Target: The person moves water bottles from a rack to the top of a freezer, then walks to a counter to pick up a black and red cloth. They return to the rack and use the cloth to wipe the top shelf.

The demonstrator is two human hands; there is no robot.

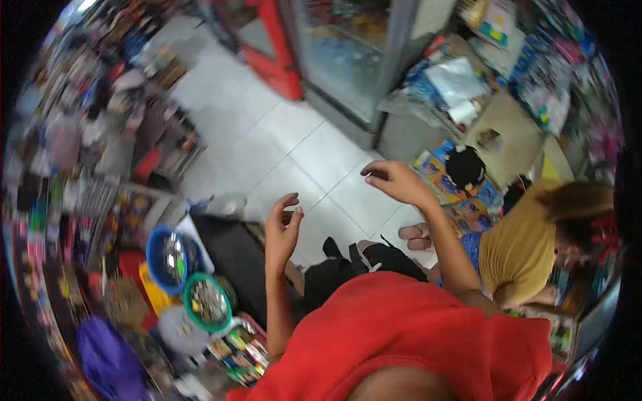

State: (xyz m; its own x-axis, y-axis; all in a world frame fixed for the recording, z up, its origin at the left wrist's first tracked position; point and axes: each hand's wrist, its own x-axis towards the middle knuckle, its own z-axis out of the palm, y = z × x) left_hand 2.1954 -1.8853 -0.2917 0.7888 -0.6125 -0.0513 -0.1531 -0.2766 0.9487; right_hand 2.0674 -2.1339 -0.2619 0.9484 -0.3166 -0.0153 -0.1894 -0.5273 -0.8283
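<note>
My left hand (pixel 283 227) is raised over the tiled floor, fingers loosely curved and thumb apart, with nothing in it. To its left is a black tabletop (pixel 231 257). My right hand (pixel 396 182) reaches forward over the white tiles (pixel 287 175), also bare, its fingers slightly bent and apart from the thumb. Neither hand touches anything. A round black item (pixel 465 167) lies on colourful packages to the right of my right hand.
A blue basin (pixel 154 260) and a green basket (pixel 227 319) with small items stand at the left. A person in a mustard top (pixel 515 247) sits at the right. Ahead are a glass door (pixel 348 60) and a red frame (pixel 277 50). Crowded goods (pixel 80 140) line the left side.
</note>
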